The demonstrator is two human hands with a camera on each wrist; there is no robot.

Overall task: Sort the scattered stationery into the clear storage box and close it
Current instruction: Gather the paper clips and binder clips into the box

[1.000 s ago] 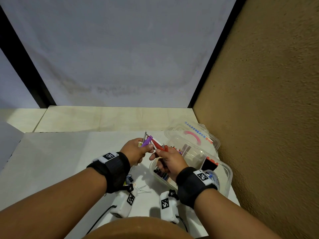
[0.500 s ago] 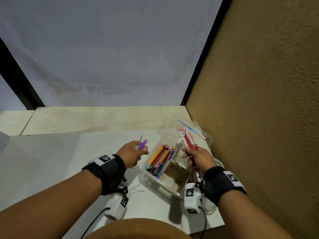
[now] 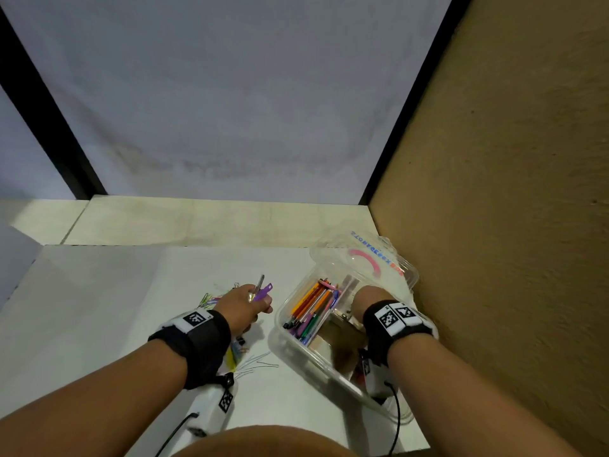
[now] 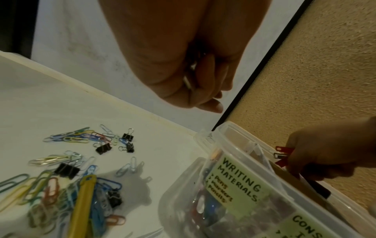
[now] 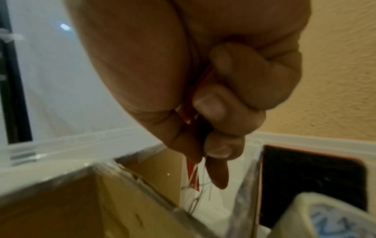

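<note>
The clear storage box [image 3: 280,328] lies open at the table's right, its lid [image 3: 365,258] tilted back behind it. Coloured pens [image 3: 313,305] fill its left compartment, labelled "WRITING MATERIALS" [image 4: 240,178]. My right hand [image 5: 205,145] reaches down into a right-hand compartment and grips red clips [image 5: 186,111], also seen as red clips [image 4: 282,151] from the left wrist. My left hand [image 3: 260,301] hovers left of the box and holds purple and silver clips [image 3: 262,288]. Loose paper clips [image 4: 67,138], black binder clips [image 4: 103,148] and a long yellow clip [image 4: 83,201] lie on the table below it.
A brown textured wall [image 3: 494,225] runs close along the box's right side. A black item with an orange edge [image 5: 305,177] and a white roll with blue print [image 5: 329,215] sit in the box. Thin wire pins [image 3: 260,362] lie near the box's front left corner.
My right hand has dropped from above the box's far edge into a right-hand compartment, still holding the red clips. My left hand stays left of the box with its clips.
</note>
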